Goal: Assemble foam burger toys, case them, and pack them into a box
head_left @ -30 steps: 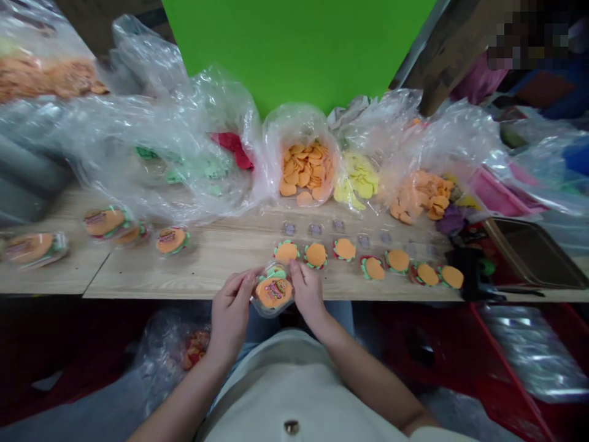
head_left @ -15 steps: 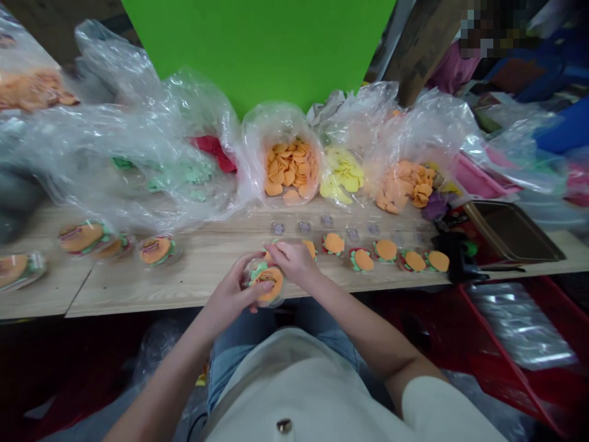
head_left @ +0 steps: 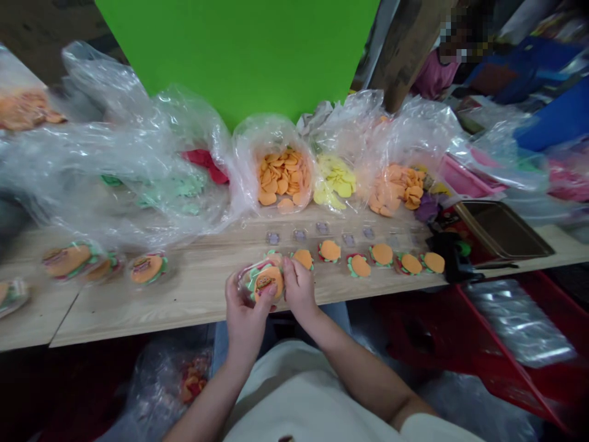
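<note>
Sitting over on the left, some packed burgers (head_left: 147,269) lay on the table (head_left: 188,301), and one was cut off by the edge of the view. Behind them was a big heap of clear bags (head_left: 69,178), with green bits (head_left: 177,189) inside and red bits (head_left: 207,164) beside those.

Next came the left hand's grip (head_left: 246,313). It was closed around a clear pack (head_left: 252,268) with a toy burger (head_left: 272,276) in it, just by the front edge of the table. The thumb lay on the orange bun, close to the burger sticker (head_left: 264,283). Green and red edges peeked out beside the bun.

The right hand's grip (head_left: 300,288) was narrow and touched the right side of the pack. Half a second before, it had reached across the far side. Now it had come back, and the left thumb was still on the bun. So I think this burger was still being worked on, not put down. I could not tell if the pack was closed.

Behind the hands were orange rounds (head_left: 278,175), then yellow bits (head_left: 335,178). A row of burgers (head_left: 330,250) ran off to the right, ending near a brown tray (head_left: 510,230).
</note>
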Motion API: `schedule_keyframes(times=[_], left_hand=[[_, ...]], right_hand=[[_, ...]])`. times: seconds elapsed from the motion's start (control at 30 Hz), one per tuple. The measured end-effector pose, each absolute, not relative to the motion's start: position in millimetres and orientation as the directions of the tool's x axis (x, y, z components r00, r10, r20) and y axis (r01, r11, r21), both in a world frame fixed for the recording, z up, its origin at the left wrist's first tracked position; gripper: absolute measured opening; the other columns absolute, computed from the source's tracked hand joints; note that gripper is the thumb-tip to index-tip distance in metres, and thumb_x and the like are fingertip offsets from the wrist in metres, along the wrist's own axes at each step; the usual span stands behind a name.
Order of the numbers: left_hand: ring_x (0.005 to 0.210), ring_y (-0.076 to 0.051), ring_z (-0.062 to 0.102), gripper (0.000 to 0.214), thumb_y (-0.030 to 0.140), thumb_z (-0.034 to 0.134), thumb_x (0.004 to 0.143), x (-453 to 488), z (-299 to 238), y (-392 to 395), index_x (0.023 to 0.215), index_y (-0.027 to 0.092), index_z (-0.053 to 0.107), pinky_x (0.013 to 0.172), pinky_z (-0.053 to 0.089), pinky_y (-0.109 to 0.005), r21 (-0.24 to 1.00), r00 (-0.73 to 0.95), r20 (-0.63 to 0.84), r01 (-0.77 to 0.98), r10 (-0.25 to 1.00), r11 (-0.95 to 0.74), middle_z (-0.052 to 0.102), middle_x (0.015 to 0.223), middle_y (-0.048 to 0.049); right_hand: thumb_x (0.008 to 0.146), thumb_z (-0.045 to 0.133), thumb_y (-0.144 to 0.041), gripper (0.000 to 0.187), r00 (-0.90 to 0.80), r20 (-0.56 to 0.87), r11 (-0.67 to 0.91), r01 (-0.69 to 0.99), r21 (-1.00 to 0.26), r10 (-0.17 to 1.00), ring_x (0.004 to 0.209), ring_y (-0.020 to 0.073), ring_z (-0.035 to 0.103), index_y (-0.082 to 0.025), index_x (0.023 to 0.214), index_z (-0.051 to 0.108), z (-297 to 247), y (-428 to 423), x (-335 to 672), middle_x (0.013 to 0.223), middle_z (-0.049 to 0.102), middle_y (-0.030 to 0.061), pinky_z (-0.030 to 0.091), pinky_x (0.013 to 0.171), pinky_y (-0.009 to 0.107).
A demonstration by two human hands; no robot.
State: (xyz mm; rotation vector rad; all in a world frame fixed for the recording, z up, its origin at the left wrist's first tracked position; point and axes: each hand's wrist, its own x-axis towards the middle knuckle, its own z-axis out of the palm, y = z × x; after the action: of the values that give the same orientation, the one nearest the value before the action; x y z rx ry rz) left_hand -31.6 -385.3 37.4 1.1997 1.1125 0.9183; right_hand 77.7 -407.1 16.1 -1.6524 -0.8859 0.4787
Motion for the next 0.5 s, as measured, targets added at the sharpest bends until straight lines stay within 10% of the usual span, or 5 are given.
schedule_keyframes(times=[0.17, 0.33, 0.5], left_hand=[[0.099, -0.020, 0.056, 0.028, 0.041, 0.055, 0.079, -61.0, 42.4, -370.8, 0.098, 0.021, 0.058, 0.084, 0.046, -0.030, 0.957, 0.548, -0.268, 0.055, 0.793, 0.285, 0.060, 0.106, -0.0056], [0.079, -0.020, 0.057, 0.033, 0.032, 0.071, 0.063, -85.7, 26.4, -389.0, 0.092, 0.019, 0.062, 0.072, 0.047, -0.029, 0.879, 0.749, -0.473, 0.360, 0.464, 0.313, 0.063, 0.085, -0.0043], [0.077, -0.017, 0.055, 0.027, 0.034, 0.068, 0.068, -97.2, 5.3, -433.5, 0.089, 0.020, 0.060, 0.070, 0.045, -0.027, 0.892, 0.631, -0.451, 0.328, 0.631, 0.310, 0.059, 0.083, -0.0024]], right_hand=[[0.091, 0.034, -0.036, 0.039, 0.346, 0.155, -0.044, 0.504, -0.863, 0.925, 0.053, 0.0101, 0.041, -0.019, 0.057, 0.042, 15.0, -426.0, 96.5, 0.054, 0.043, -0.0030, 0.032, 0.053, 0.022], [0.089, 0.042, -0.035, 0.033, -0.089, -0.012, 0.043, 0.585, -0.810, 0.996, 0.057, 0.0099, 0.042, -0.019, 0.061, 0.048, 3.8, -456.6, 80.6, 0.059, 0.048, -0.0029, 0.031, 0.055, 0.021], [0.087, 0.045, -0.034, 0.023, 0.045, -0.178, -0.178, 0.458, -0.871, 0.983, 0.059, 0.0088, 0.041, -0.019, 0.070, 0.046, -3.9, -495.6, 68.8, 0.064, 0.045, -0.0048, 0.030, 0.054, 0.020]])
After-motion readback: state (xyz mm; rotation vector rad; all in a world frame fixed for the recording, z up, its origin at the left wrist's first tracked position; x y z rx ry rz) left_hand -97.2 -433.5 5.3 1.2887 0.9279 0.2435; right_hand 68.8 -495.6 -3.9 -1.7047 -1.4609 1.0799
